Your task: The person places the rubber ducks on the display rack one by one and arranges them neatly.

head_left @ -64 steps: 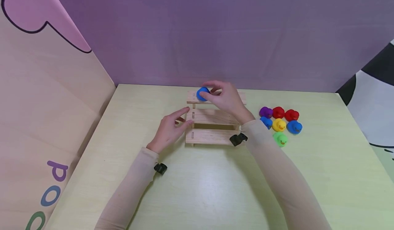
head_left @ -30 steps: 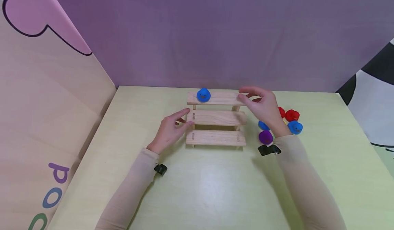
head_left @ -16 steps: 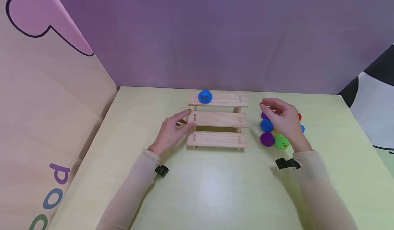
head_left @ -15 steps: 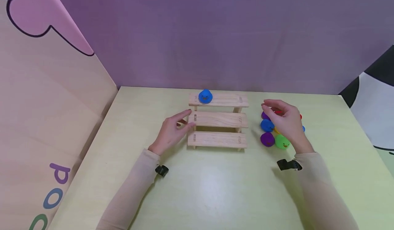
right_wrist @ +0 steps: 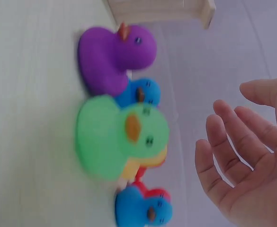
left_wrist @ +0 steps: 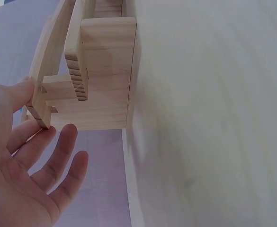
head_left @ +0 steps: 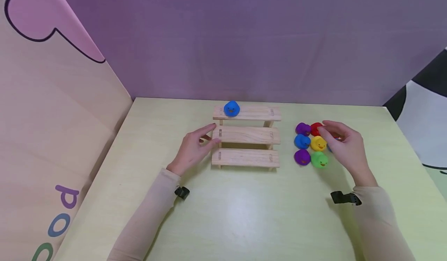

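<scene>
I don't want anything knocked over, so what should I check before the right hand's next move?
1. Left hand pinching the end of the shelf: ok.
2. Right hand holding nothing: ok.
3. Blue duck upright on the top board: ok.
4. Green duck upright on the table: ok.
5. Red ducks fully visible in the head view: not ok, partly covered.
6. Shelf firm if nudged: cannot tell.

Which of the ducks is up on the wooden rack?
The blue duck near the left end of the top shelf; the other visible ducks are grouped on the table, right of the rack.
</scene>
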A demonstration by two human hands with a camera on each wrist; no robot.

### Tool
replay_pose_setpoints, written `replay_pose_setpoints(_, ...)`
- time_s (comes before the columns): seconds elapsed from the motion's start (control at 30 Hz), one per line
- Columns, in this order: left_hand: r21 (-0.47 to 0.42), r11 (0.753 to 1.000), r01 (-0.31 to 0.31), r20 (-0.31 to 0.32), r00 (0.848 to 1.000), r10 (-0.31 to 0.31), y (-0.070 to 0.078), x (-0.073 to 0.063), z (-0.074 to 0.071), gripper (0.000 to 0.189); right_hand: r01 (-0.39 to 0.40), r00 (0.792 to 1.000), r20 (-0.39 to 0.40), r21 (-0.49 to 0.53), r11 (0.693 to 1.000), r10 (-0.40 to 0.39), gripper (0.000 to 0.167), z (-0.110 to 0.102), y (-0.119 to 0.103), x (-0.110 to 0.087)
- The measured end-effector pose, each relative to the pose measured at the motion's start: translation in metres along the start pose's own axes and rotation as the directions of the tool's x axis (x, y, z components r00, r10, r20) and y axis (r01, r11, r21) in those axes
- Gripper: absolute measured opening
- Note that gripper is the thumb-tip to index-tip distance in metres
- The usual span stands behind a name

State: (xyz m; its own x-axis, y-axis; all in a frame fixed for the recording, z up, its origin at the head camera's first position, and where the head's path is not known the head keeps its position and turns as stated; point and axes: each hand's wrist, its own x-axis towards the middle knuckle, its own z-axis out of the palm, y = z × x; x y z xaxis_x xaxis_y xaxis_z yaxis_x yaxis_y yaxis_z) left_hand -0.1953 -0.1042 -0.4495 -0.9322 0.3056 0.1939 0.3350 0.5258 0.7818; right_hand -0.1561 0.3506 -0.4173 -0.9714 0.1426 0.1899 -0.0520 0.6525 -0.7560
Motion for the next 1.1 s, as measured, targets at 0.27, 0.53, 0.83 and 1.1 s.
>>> replay_pose_setpoints(0.27, -0.001, 1.000, 0.008, 0.004, 1.000, -0.008, -0.001, 0.000, -0.001, 0.057, -0.108, 0.994, 0.004, -0.080, 0.991, 0.109, 0.058, -0.020, 0.023, -0.005)
replay_pose_setpoints(0.53, 0.002, 1.000, 0.001, 0.003, 1.000, -0.001, -0.001, 0.002, -0.001, 0.057, -0.211, 0.971, 0.085, -0.131, 0.969, 0.223, 0.062, -0.032, 0.045, -0.005)
replay_pose_setpoints(0.83, -0.002, 1.000, 0.013, 0.008, 1.000, -0.013, -0.001, 0.003, 0.000, 0.058, -0.221, 0.958, 0.152, -0.157, 0.963, 0.244, 0.067, -0.035, 0.062, -0.005)
replay_pose_setpoints(1.1, -0.001, 1.000, 0.012, 0.006, 1.000, -0.012, -0.002, 0.004, 0.000, 0.058, -0.221, 0.951, 0.184, -0.162, 0.962, 0.249, 0.067, -0.034, 0.065, -0.006)
